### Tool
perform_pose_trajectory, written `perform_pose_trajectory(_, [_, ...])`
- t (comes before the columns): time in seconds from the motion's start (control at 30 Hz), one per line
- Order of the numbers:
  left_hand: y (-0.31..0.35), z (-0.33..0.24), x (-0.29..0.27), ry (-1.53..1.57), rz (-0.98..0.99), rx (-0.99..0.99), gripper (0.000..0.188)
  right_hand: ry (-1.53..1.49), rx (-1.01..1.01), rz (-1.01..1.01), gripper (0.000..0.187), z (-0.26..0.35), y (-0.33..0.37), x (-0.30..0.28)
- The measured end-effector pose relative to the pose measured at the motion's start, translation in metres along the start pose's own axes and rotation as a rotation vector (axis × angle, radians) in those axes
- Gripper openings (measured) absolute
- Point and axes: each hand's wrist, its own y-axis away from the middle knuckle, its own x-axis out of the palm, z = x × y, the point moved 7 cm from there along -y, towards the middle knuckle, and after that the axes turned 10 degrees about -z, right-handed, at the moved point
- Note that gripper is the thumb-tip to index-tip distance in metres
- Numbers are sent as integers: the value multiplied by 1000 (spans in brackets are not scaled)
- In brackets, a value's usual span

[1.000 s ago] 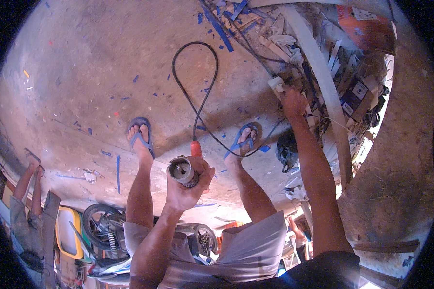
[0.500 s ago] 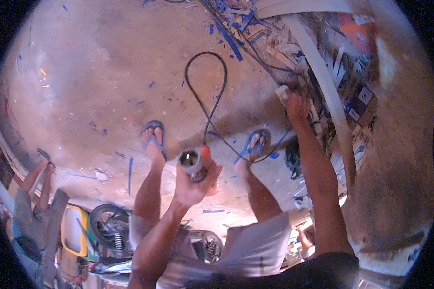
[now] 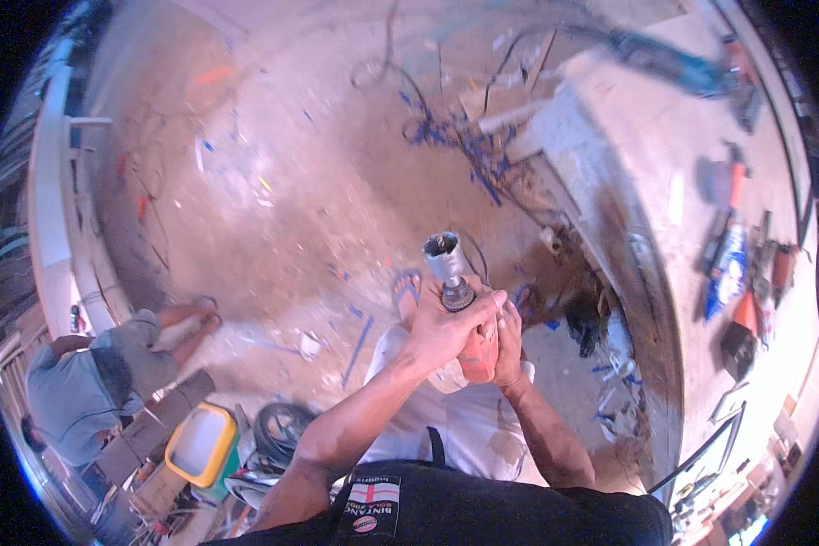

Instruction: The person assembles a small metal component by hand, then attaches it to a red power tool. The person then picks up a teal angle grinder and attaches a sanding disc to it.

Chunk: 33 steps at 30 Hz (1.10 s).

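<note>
An orange power drill (image 3: 479,353) with a metal hole saw (image 3: 444,257) in its chuck is held up in front of my body, the hole saw's open end pointing away from me. My left hand (image 3: 451,326) wraps round the drill just behind the dark chuck (image 3: 458,294). On the drill's right side, my right hand (image 3: 510,341) closes round the body and handle. Part of the black cord (image 3: 479,259) shows beyond the hands; the rest of it near the drill is hidden.
To the right stands a workbench (image 3: 673,173) bearing a teal power tool (image 3: 669,64), a blue-and-white tube (image 3: 728,273) and several hand tools. Offcuts and blue scraps (image 3: 482,155) litter the floor. Another person (image 3: 109,373) sits at left, near a yellow-rimmed container (image 3: 200,443).
My right hand has left the floor scraps at the right and come onto the drill beside my left hand. The drill is raised, and the view has swung to take in the workbench.
</note>
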Motion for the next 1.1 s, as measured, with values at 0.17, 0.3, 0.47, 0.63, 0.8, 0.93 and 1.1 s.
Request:
perform_pose_trajectory(0.17, [110, -144, 82, -113, 170, 68, 28, -1121, 330, -113, 40, 163, -49, -46])
perform_pose_trajectory(0.3, [170, -193, 126, -188, 293, 89, 25, -1190, 323, -166, 43, 202, -43, -64])
perform_pose_trajectory(0.47, [222, -233, 142, -283, 267, 302, 26, -899, 146, -380, 45, 227, -37, -76])
perform_pose_trajectory(0.63, [241, -212, 168, -268, 317, 253, 27, -1155, 121, -267, 51, 260, -25, -120])
perform_pose_trajectory(0.8, [250, -203, 181, -269, 404, 225, 24, -211, -553, -737, 53, 279, 2, -152])
perform_pose_trajectory(0.93, [263, -207, 184, -288, 391, 221, 18, -989, -81, -458, 56, 246, -16, -140])
perform_pose_trajectory(1.1, [259, -199, 199, -238, 385, 324, 22, -866, -1, -565, 56, 173, -15, -116])
